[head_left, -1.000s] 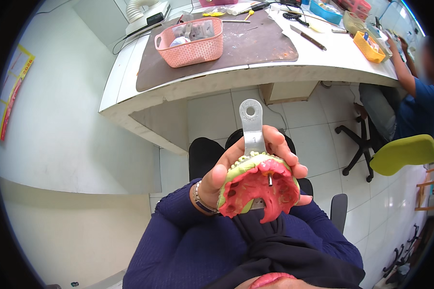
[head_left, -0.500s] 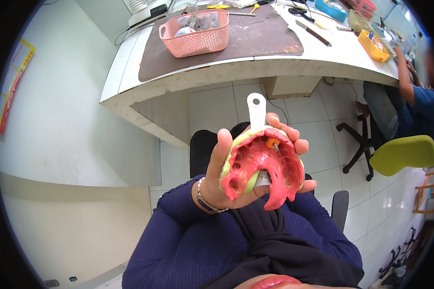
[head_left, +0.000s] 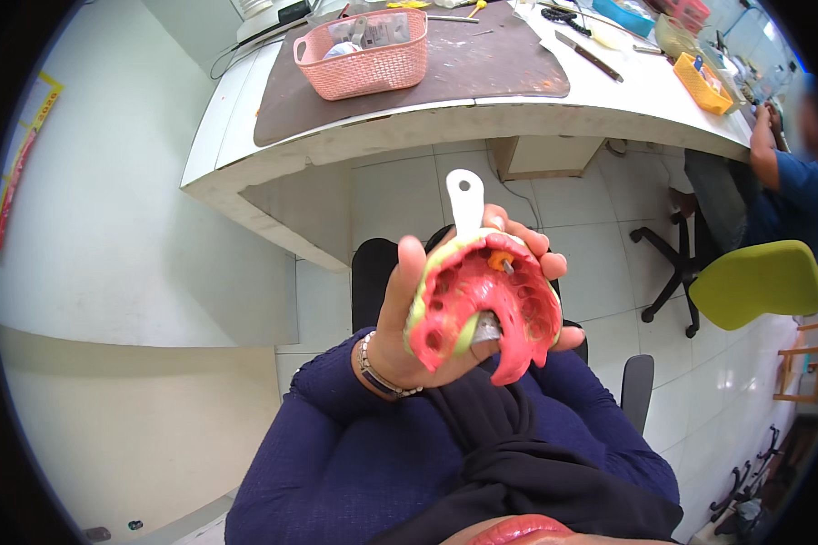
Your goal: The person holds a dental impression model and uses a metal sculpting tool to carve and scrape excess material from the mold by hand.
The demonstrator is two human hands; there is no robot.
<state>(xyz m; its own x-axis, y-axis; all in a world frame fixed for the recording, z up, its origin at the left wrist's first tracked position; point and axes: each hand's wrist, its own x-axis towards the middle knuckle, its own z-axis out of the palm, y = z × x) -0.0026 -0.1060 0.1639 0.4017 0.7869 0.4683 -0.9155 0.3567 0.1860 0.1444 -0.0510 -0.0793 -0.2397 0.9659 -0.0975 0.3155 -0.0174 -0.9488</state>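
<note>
My left hand (head_left: pixel 398 356) holds a dental impression tray (head_left: pixel 468 207) from beneath, thumb up along its left side and fingers curled round the right. The tray's white handle, with a hole near its end, points away from me. Glossy red impression material (head_left: pixel 482 295) fills the arch, with tooth-shaped hollows along both sides. Light green putty (head_left: pixel 413 329) shows along its outer left rim. An orange piece with a metal pin (head_left: pixel 500 262) sits in the far right part of the arch. My right hand is out of view.
Ahead stands a white workbench (head_left: pixel 218 136) with a brown mat (head_left: pixel 482 64), a pink basket (head_left: pixel 364 73), a knife (head_left: pixel 589 56) and a yellow basket (head_left: pixel 700 86). At right, a person in blue (head_left: pixel 804 200) sits by a green-backed chair (head_left: pixel 759 282).
My left hand and the impression tray have shifted slightly left and up, and the tray has tilted a little. The hold is the same. The seated person's hands have moved.
</note>
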